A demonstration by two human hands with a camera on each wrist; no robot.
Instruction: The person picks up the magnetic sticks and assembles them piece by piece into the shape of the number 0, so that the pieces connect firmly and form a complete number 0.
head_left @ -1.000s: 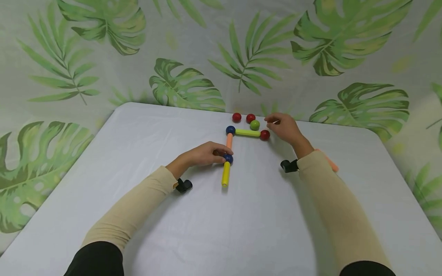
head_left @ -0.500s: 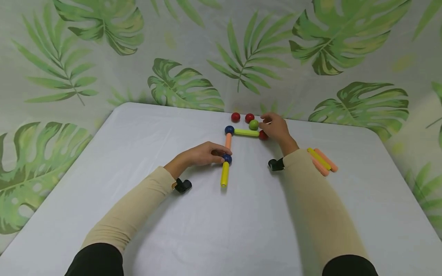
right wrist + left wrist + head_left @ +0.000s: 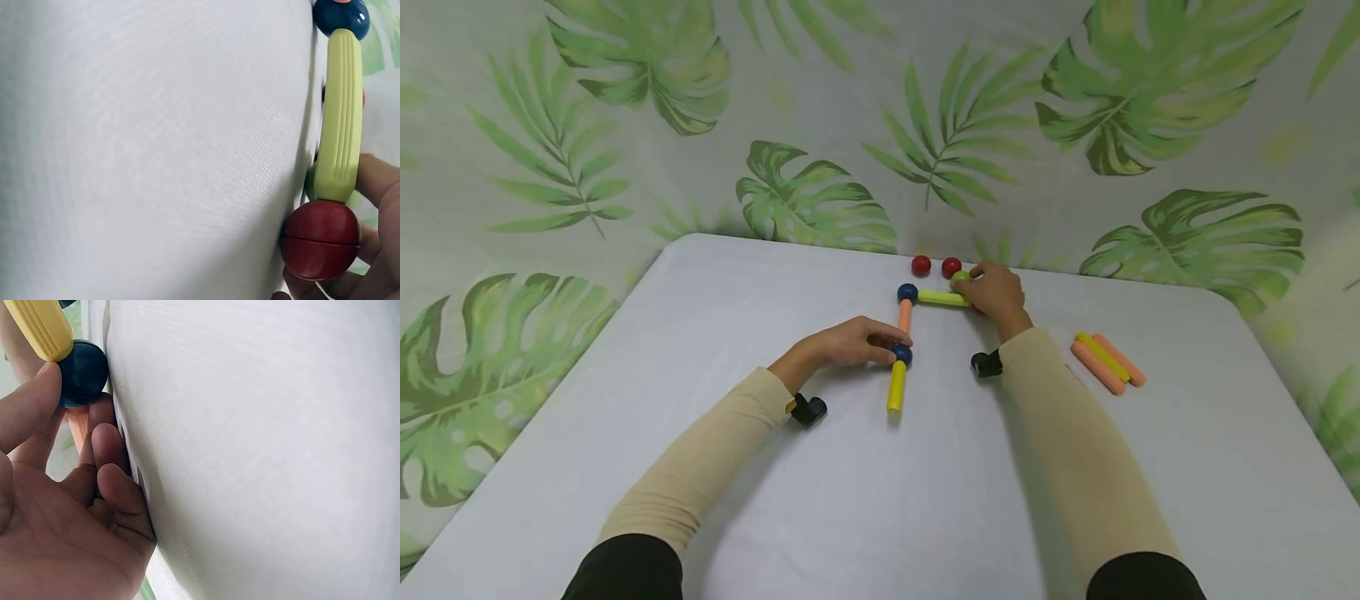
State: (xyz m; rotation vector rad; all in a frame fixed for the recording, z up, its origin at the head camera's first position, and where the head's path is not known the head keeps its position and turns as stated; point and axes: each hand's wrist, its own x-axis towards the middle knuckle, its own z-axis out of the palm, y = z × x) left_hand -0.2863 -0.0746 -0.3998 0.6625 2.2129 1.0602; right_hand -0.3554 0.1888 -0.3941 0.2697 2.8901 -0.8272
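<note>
My left hand [image 3: 856, 342] pinches the near blue ball [image 3: 902, 356] between thumb and fingers, as the left wrist view shows. From that ball a yellow rod [image 3: 896, 388] points towards me and an orange rod [image 3: 906, 316] runs back to a second blue ball [image 3: 907, 292]. A yellow-green rod [image 3: 942, 298] goes right from there, ending in a dark red ball [image 3: 320, 240], mostly covered by my right hand in the head view. My right hand [image 3: 997, 293] has its thumb and index finger around a loose green ball [image 3: 960, 276], partly hidden behind the rod in the right wrist view.
Two loose red balls, one on the left [image 3: 921, 266] and one on the right [image 3: 951, 267], lie near the far edge of the white table [image 3: 850, 500]. Orange and yellow rods [image 3: 1103, 363] lie together on the right. A leaf-patterned cloth [image 3: 820, 100] hangs behind.
My right hand has moved left, past the red end ball, and its fingers have closed on the green ball. My left hand stays at the near blue ball. The head view shifts slightly.
</note>
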